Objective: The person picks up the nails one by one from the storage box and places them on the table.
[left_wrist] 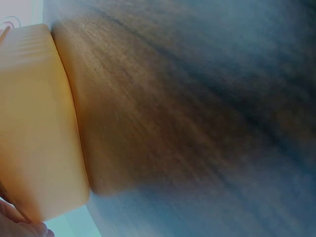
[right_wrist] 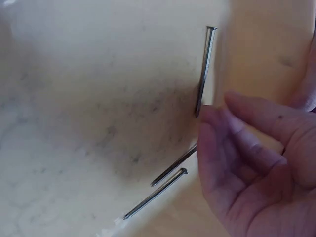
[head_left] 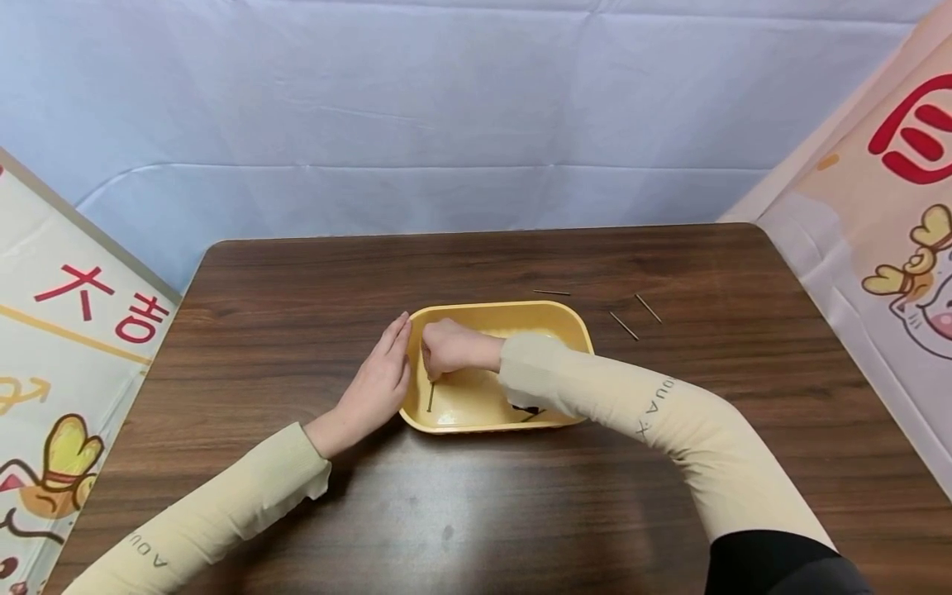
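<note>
My left hand (head_left: 375, 380) rests with straight fingers along the left end of a yellow tray (head_left: 513, 307); its fingertips also show at the tray's edge in the left wrist view. Inside the tray, near that same end, is my right hand (head_left: 454, 347). Its fingers are loosely bent, with the thumb close to the forefinger and nothing showing between them. Right at these fingertips lies the point of a steel nail (right_wrist: 205, 74). A second nail (right_wrist: 173, 167) runs partly behind the fingers, and a third nail (right_wrist: 155, 194) lies beside it.
On the brown wooden table (head_left: 446, 504), behind and right of the tray, lie three nails: one nail (head_left: 552, 292) at the back, another nail (head_left: 624, 326) and a slanted nail (head_left: 648, 307). A small dark object (head_left: 526, 409) shows below the right cuff.
</note>
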Demonstrator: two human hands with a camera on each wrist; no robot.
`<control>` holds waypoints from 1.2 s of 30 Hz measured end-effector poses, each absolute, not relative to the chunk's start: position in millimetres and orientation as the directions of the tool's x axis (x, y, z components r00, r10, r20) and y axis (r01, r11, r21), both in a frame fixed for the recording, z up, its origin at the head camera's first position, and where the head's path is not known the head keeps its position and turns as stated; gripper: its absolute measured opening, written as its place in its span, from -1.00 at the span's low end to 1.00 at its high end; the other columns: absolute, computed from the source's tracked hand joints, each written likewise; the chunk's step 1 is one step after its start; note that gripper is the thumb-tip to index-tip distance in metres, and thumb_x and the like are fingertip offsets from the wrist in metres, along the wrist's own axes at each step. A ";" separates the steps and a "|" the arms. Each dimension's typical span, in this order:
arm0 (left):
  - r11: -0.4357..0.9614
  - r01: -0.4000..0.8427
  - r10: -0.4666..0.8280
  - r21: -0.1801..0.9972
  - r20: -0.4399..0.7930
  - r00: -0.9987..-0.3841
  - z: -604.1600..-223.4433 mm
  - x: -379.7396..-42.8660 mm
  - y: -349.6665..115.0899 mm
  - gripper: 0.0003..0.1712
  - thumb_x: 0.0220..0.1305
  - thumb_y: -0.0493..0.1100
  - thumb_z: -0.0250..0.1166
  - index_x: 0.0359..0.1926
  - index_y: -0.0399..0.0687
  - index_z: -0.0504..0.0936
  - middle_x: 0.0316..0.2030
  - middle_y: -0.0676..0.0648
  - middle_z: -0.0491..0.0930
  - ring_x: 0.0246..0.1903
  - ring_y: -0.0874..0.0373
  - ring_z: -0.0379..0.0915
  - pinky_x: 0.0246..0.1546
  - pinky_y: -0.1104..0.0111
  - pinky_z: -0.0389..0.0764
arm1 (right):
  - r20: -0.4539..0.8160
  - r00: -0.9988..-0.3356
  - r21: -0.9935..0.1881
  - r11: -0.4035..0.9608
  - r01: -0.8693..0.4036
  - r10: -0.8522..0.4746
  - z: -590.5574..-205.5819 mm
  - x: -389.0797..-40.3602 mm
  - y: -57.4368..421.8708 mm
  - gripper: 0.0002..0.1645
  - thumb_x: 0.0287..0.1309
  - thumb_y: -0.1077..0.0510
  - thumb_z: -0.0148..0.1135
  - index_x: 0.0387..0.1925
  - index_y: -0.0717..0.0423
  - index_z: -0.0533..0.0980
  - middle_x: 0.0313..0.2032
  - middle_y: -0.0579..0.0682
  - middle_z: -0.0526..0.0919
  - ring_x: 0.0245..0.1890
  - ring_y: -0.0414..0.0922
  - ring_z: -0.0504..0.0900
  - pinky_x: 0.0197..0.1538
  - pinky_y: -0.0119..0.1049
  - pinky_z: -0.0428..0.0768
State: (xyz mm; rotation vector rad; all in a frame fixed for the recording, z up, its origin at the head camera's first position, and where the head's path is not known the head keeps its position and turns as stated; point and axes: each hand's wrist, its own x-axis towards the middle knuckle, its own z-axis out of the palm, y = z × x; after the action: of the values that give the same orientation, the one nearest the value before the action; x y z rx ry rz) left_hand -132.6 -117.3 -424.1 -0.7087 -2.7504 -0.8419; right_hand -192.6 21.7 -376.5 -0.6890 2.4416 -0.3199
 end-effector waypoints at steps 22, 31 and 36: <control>0.732 0.470 0.387 0.493 0.267 -0.882 -420.8 -131.5 -117.4 -0.47 0.30 -0.34 -0.07 0.25 -0.52 0.14 0.28 -0.33 0.13 0.27 -0.07 0.07 0.25 0.16 0.20 | -0.394 -0.520 -0.407 0.651 -0.640 -0.758 -386.9 -191.2 20.2 -0.76 -0.26 0.41 0.38 -0.44 0.12 0.68 -0.41 -0.10 0.69 -0.34 -0.21 0.58 -0.29 -0.53 0.52; 0.731 0.473 0.394 0.492 0.262 -0.881 -421.5 -131.6 -117.5 -0.44 0.26 -0.36 -0.06 0.26 -0.52 0.12 0.28 -0.34 0.12 0.27 -0.07 0.07 0.22 0.15 0.24 | -0.400 -0.508 -0.404 0.645 -0.649 -0.763 -387.5 -189.6 24.0 -0.81 -0.25 0.45 0.33 -0.55 0.14 0.68 -0.49 -0.08 0.68 -0.45 -0.21 0.56 -0.36 -0.52 0.52; 0.728 0.475 0.389 0.494 0.272 -0.880 -422.7 -132.1 -117.5 -0.43 0.24 -0.38 -0.05 0.26 -0.52 0.13 0.28 -0.33 0.12 0.27 -0.07 0.07 0.23 0.16 0.23 | -0.405 -0.495 -0.390 0.635 -0.667 -0.769 -389.9 -191.5 24.9 -0.82 -0.25 0.44 0.32 -0.60 0.13 0.67 -0.55 -0.12 0.66 -0.50 -0.24 0.52 -0.38 -0.53 0.51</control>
State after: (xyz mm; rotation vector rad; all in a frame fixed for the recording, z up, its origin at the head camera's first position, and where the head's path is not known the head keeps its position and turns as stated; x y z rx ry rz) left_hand -132.1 -117.5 -422.7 -0.6991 -2.7795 -0.8571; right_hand -191.5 24.9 -389.9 -1.1189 2.3058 -0.2445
